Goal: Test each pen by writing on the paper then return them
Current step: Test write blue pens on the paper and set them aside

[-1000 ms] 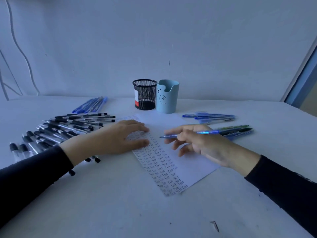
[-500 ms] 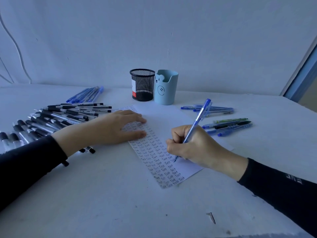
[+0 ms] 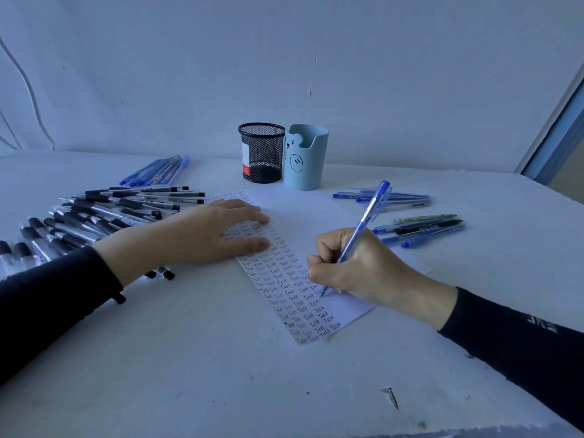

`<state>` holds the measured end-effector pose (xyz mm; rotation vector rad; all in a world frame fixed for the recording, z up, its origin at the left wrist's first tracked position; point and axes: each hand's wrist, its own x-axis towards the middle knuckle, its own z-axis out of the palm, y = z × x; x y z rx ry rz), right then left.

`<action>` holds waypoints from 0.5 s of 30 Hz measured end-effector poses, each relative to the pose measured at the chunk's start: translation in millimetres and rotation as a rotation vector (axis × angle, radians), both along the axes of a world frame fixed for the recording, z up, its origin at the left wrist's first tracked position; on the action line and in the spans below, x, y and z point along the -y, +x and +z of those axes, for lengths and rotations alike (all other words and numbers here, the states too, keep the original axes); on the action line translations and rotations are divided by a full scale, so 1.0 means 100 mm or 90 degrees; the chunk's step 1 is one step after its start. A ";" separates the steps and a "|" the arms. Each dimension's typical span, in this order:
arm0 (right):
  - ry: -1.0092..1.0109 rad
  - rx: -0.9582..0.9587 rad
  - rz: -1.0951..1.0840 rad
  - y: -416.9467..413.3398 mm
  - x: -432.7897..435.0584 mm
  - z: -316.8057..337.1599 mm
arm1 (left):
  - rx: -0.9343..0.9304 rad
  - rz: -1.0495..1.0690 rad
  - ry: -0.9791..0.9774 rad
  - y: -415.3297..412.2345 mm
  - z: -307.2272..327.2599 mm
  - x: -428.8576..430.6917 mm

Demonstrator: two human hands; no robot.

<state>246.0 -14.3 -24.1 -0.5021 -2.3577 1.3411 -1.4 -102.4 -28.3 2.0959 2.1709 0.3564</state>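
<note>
Right hand point(image 3: 357, 267): fingers curled round one blue pen point(image 3: 363, 222) in a writing grip, tip down on the paper point(image 3: 303, 210), cap end tilted up and away. Left hand point(image 3: 208, 230): flat, fingers straight, pressing the sheet's left edge. The hands are apart, both on the one sheet. The sheet lies angled on the white table point(image 3: 189, 374), with several columns of the handwritten word "Test" down its left part; the pen tip is at the right edge of that writing.

Left of the left hand is a big fan of black-grip pens point(image 3: 110, 213), overlapping, well over a dozen, exact count not readable. Behind them is a bunch of blue pens point(image 3: 158, 170), roughly six.

Right of the sheet, the near cluster is one green pen point(image 3: 423, 219), one black pen point(image 3: 433, 226) and about three blue. The far cluster of blue pens point(image 3: 401, 197) overlaps, count unclear.

Two cups stand touching behind the sheet: black mesh cup point(image 3: 261, 153) and light blue bear-face cup point(image 3: 305, 158). One screw point(image 3: 392, 398) lies near the table's front edge.
</note>
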 end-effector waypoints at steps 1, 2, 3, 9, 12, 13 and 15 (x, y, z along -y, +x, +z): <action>0.006 0.001 -0.001 0.00 0.00 0.00 | 0.002 0.000 0.001 0.00 0.00 0.00; 0.011 0.003 -0.002 -0.01 0.00 0.00 | 0.005 0.000 0.001 -0.01 -0.01 0.00; 0.012 0.004 -0.003 -0.01 0.00 -0.01 | 0.007 0.001 0.001 -0.01 -0.01 0.00; -0.001 0.007 0.012 -0.01 -0.02 -0.01 | 0.008 -0.002 0.001 -0.02 -0.01 0.00; -0.001 -0.007 0.009 -0.01 -0.02 -0.01 | 0.010 -0.002 0.001 -0.03 -0.01 0.00; -0.001 -0.008 0.007 -0.01 -0.02 -0.01 | 0.010 -0.002 0.001 -0.03 -0.01 0.00; -0.004 -0.007 0.008 -0.01 -0.01 0.00 | 0.010 -0.003 0.000 -0.03 -0.01 0.00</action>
